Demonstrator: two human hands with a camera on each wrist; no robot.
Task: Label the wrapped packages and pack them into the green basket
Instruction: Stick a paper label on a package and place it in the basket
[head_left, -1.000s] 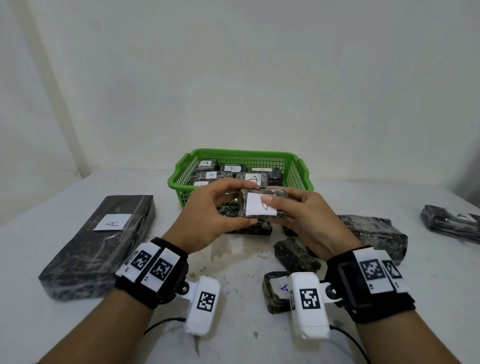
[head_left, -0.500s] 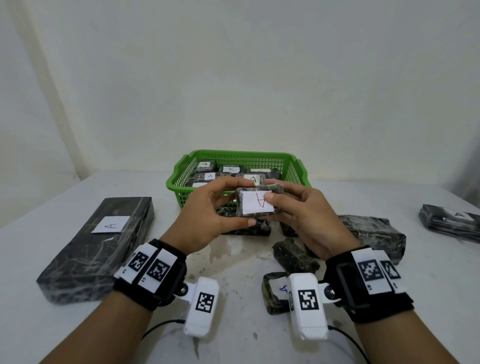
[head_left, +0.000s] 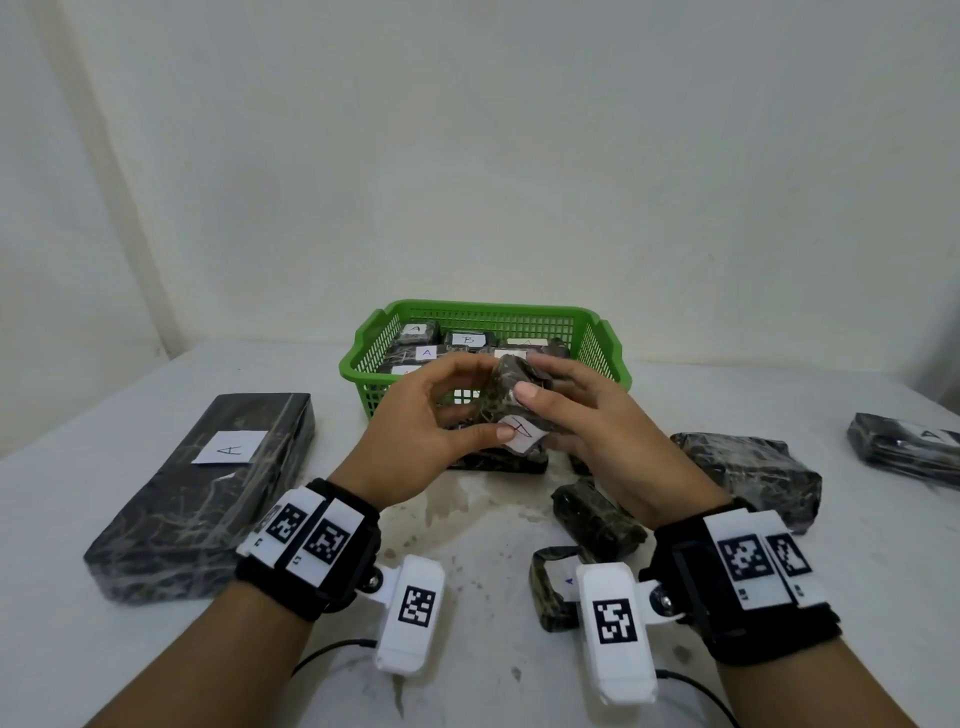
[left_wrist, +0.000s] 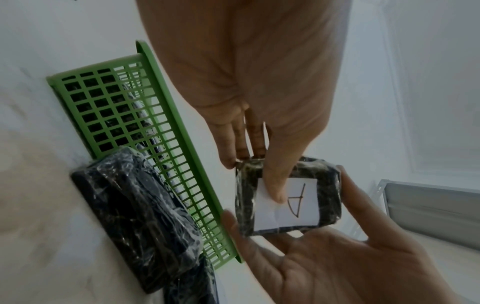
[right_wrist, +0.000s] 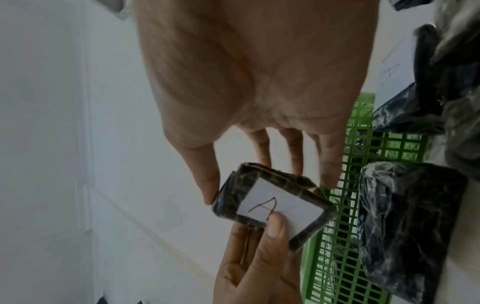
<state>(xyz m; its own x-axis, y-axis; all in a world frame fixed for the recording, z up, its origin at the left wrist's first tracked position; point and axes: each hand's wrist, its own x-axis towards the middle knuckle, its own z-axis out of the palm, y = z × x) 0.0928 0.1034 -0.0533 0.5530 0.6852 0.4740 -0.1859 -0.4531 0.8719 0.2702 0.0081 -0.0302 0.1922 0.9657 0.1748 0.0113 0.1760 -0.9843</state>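
Observation:
Both hands hold a small dark wrapped package (head_left: 511, 387) in the air just in front of the green basket (head_left: 363, 364). Its white label (head_left: 524, 441), marked A, faces down towards me. My left hand (head_left: 485, 400) presses its thumb on the label's edge (left_wrist: 275, 185), with the fingers curled behind the package (left_wrist: 327, 185). My right hand (head_left: 535, 379) pinches the package (right_wrist: 270, 201) between thumb and fingers. The basket (right_wrist: 337, 257) holds several labelled packages.
A long labelled package (head_left: 208, 493) lies at the left. More wrapped packages lie on the table: one against the basket front (head_left: 498, 460), one at the right (head_left: 748, 478), two near my right wrist (head_left: 597, 514), and one far right (head_left: 904, 452).
The package has tipped forward, so its label now faces down towards me. My right thumb has left the label for the dark wrap, and my left thumb now presses the label.

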